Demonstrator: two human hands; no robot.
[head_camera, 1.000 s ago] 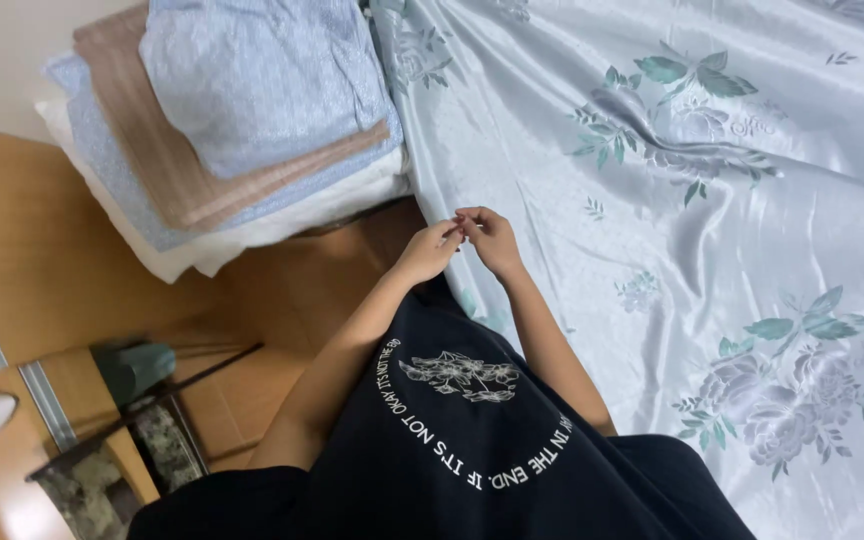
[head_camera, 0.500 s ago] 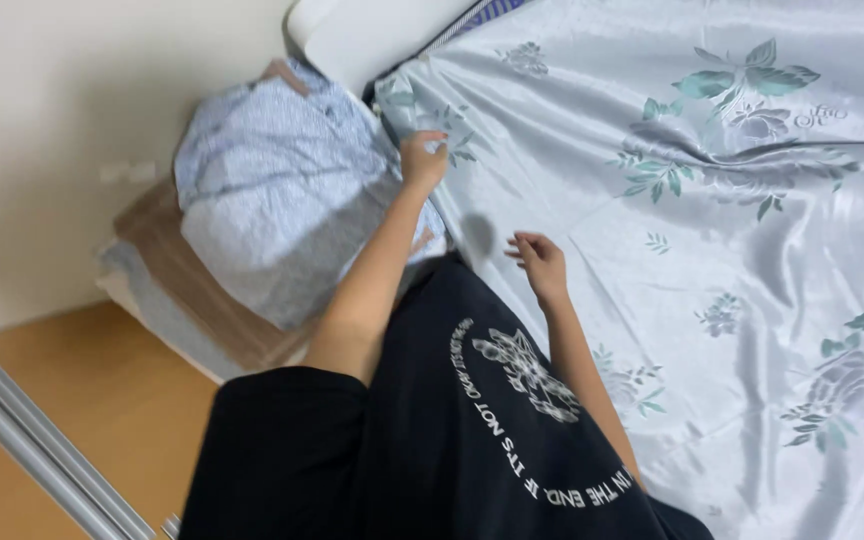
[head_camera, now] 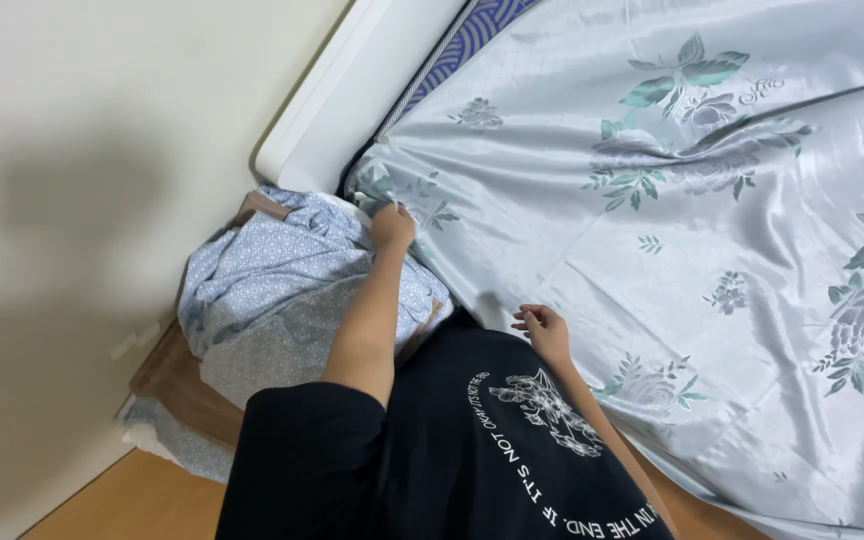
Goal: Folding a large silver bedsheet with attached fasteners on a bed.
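Moved: vs 0.5 s ago, view swung toward bed head; left arm stretched further out to sheet corner, right hand stayed down on sheet edge near torso.
Left hand: at 11 o'clock from torso, fingers closed, pinching corner of the satin floral sheet where it bunches beside the headboard.
Right hand: at 12 o'clock, just above the black T-shirt; fingers curled, tips touching sheet edge. Can't tell if it grips fabric or only rests on it.
Sheet: pale blue-grey w/ green-grey flower print, spread over most of bed; creases fan out from the pinched corner.
Mattress: blue wave-pattern strip bare at 12 o'clock, next to headboard, so sheet not yet over that corner.
Progress (judgement): bulk of sheet laid; head corner and near edge look loose, prob. still to be pulled over and smoothed.
Beside bed: pile of folded linens at 9 o'clock, blue patterned cloth on top, brown below, on wood floor against wall.
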